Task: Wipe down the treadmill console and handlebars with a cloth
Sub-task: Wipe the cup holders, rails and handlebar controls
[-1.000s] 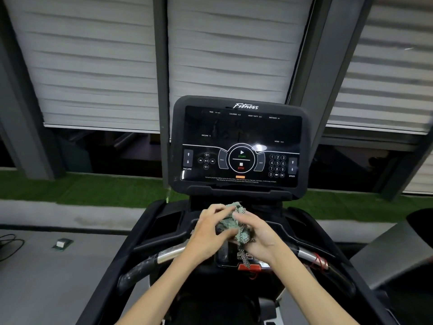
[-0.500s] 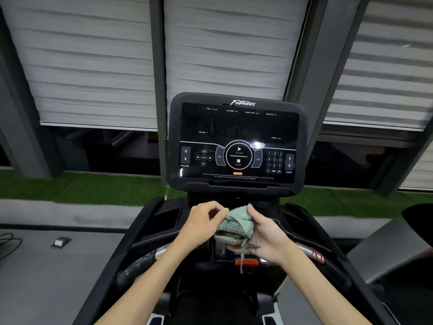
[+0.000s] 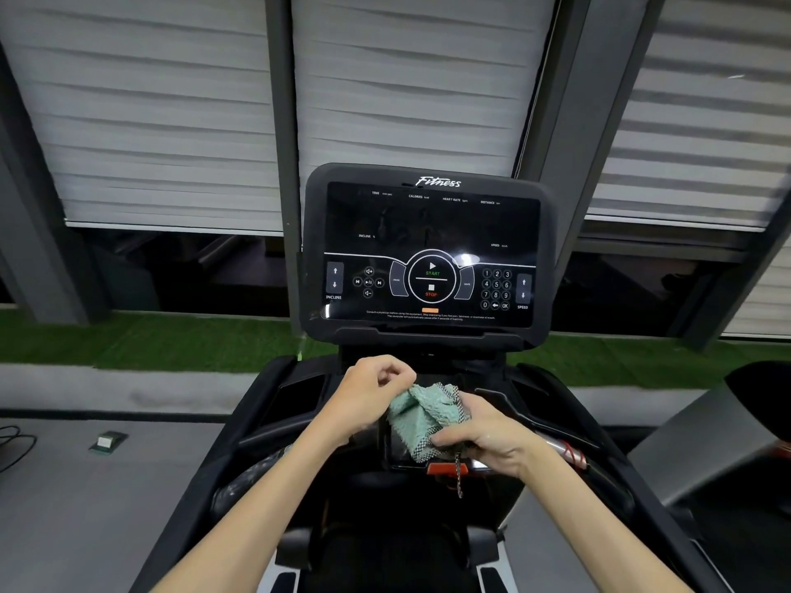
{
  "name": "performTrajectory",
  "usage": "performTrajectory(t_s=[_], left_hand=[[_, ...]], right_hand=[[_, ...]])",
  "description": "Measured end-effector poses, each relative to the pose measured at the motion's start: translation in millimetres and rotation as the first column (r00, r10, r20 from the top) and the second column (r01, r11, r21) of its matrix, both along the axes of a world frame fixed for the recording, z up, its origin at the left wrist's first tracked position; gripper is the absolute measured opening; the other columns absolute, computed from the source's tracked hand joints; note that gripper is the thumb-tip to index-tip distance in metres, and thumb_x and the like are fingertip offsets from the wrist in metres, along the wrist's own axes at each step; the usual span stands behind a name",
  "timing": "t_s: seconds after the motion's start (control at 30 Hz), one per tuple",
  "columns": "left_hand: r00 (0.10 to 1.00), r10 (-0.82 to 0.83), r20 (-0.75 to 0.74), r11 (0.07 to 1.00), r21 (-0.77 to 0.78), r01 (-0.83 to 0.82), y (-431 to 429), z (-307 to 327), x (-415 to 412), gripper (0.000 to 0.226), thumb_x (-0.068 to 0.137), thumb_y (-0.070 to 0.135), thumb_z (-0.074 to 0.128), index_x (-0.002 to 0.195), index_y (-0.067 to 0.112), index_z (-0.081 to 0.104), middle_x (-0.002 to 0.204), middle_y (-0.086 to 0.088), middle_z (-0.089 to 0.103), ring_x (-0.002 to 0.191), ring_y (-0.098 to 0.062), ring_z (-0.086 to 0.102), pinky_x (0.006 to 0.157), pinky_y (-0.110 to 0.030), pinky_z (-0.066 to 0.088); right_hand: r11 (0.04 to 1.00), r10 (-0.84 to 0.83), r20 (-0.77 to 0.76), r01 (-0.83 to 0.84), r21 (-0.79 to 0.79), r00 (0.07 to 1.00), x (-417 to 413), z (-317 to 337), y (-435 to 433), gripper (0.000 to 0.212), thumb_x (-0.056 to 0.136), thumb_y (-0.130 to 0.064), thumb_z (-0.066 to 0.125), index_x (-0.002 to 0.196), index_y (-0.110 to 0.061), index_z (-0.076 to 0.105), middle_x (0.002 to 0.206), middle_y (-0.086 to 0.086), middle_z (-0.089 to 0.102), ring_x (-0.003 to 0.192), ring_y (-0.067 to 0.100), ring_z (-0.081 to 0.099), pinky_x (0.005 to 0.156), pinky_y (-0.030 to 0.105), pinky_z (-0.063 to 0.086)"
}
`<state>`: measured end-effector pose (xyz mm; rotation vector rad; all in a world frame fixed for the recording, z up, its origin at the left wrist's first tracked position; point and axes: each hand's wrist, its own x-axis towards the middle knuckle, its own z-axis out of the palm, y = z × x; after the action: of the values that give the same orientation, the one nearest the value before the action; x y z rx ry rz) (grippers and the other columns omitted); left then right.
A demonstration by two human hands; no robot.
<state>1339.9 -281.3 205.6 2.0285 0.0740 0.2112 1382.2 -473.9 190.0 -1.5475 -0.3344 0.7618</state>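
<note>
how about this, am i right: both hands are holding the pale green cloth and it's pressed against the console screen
Not quite. The left hand and right hand do hold the pale green cloth, but it is not pressed against the console screen. The head view shows the cloth bunched between the hands below that screen, clear of it.

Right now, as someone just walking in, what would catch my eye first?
The black console stands dead centre, START in green and STOP in red on its dark face. Just below it, the left hand and right hand hold a bunched pale green cloth between them. Behind, grey blinds hang above a strip of green turf.
</note>
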Motion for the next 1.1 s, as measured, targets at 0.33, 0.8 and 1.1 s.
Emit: performTrajectory(t_s=[0.33,0.8,1.1], left_hand=[[0.985,0.164,0.046,0.986,-0.037,-0.162,0,8,7,0.017,0.1,0.029,0.049,0.101,0.022,0.065,0.088,0.008,0.061,0.077,-0.004,0.054,0.063,-0.009,0.042],[0.969,0.015,-0.246,0.875,-0.467,-0.132,1,2,16,0.025,0.105,0.019,0.042,0.107,0.012,0.066,0.105,-0.009,0.063,0.097,-0.018,0.056,0.086,-0.033,0.048],[0.915,-0.294,-0.276,0.844,-0.525,0.113,9,1,3,0.024,0.101,0.03,0.05,0.107,0.014,0.067,0.084,0.0,0.068,0.074,-0.008,0.064,0.067,-0.024,0.053]], right_hand=[[0.992,0.085,-0.091,-0.076,0.105,0.992,-2,-3,-8,0.045,0.089,-0.026,0.066,0.129,-0.008,0.056,0.118,0.015,0.066,0.1,0.029,0.065,0.087,0.04,0.049],[0.991,0.132,-0.019,-0.132,0.028,0.991,2,0,5,0.056,0.084,-0.049,0.069,0.127,-0.015,0.061,0.129,0.018,0.06,0.117,0.032,0.056,0.106,0.053,0.04],[0.983,0.174,-0.015,-0.173,0.067,0.985,3,8,13,0.017,0.09,-0.028,0.065,0.082,-0.013,0.066,0.081,0.004,0.059,0.085,0.018,0.054,0.088,0.038,0.047]])
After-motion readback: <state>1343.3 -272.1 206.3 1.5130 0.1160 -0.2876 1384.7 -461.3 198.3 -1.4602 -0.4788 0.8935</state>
